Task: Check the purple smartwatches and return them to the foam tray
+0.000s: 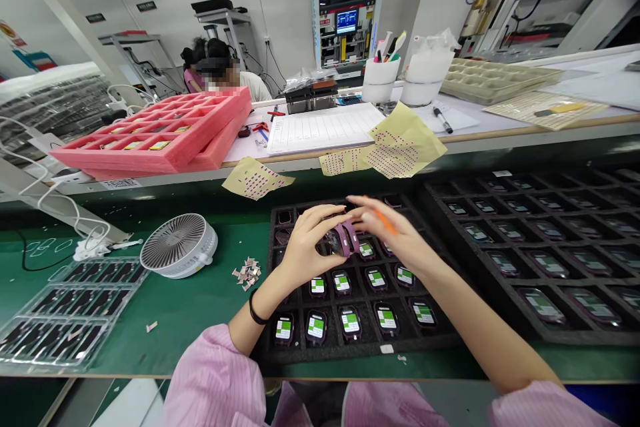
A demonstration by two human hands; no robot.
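Note:
Two small purple-framed devices stand on edge side by side above the black foam tray. My left hand is wrapped round them from the left, thumb below and fingers above. From the right, my right hand touches their top with its fingertips and has an orange tool or pen between its fingers. Below my hands, several devices with lit green and white screens lie face up in the tray's compartments.
A second black tray of dark-screened devices is at the right. On the green bench are a round white fan, small scraps and a clear tray of black parts. Pink foam trays and papers occupy the shelf. People sit beyond.

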